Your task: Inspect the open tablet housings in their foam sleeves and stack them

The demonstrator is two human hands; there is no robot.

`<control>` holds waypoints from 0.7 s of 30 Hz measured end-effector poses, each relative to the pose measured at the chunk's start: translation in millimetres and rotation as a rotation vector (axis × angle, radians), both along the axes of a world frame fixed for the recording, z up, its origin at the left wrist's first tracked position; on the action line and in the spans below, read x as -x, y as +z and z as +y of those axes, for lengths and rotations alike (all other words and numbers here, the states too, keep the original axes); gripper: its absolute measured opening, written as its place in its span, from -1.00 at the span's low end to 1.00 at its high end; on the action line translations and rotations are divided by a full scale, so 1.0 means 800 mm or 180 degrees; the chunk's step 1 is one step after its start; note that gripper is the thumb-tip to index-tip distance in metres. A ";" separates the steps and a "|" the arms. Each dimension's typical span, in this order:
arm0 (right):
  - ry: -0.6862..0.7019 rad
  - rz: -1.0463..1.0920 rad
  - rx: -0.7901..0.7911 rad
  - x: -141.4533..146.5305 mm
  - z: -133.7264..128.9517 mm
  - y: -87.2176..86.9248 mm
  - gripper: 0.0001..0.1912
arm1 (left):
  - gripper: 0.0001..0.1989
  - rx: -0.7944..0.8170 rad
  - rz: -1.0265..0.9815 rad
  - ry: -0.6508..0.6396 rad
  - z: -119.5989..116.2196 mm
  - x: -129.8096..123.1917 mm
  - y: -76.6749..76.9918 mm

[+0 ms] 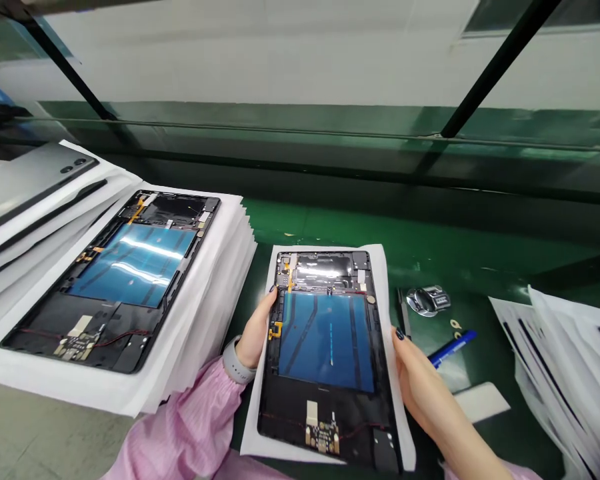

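Note:
An opened black tablet housing [330,407] with a blue panel [325,340] and a small circuit board [323,437] lies on a white sheet [386,280]. My left hand [258,328] grips the left edge of this housing, its thumb along the rim; the other fingers are hidden underneath. At the right edge, my right hand [415,367] holds the housing and sheet between thumb and hidden fingers. Left of them, a similar housing [115,287] rests on a thick stack of white sheets [220,280].
Right of my right hand are a metal disc-shaped object [429,301], a blue marker [453,348], small rings [455,325] and a white card [480,401]. Layered white sheets [570,373] stand far right. A grey tablet back [35,180] lies far left.

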State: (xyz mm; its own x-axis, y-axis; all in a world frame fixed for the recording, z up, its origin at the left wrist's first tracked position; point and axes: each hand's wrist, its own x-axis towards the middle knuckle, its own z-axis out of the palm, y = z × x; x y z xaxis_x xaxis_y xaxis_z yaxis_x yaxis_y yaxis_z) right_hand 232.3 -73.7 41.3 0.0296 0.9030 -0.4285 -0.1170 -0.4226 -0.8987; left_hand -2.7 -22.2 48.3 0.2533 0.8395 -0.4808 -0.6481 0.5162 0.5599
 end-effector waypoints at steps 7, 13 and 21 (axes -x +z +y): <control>0.0253 -0.0614 -0.0190 -0.009 0.004 0.013 -0.47 | -0.67 -0.0413 0.0619 -0.0099 -0.003 -0.003 -0.012; 0.0304 -0.1164 -0.0581 0.002 0.010 0.019 -0.61 | -0.67 -0.0646 0.1192 -0.0124 0.001 0.002 -0.017; 0.0294 -0.1750 -0.0627 -0.003 0.013 0.006 -0.68 | -0.76 -0.1307 0.1748 -0.0088 0.007 -0.001 -0.015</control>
State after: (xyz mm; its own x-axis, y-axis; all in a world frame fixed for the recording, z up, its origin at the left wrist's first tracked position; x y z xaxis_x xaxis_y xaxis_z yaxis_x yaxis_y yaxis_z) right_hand 234.6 -63.1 45.9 0.1174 0.9735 -0.1964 0.4176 -0.2279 -0.8796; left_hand -1.6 -16.6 36.5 0.0878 0.9779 -0.1898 -0.2038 0.2042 0.9575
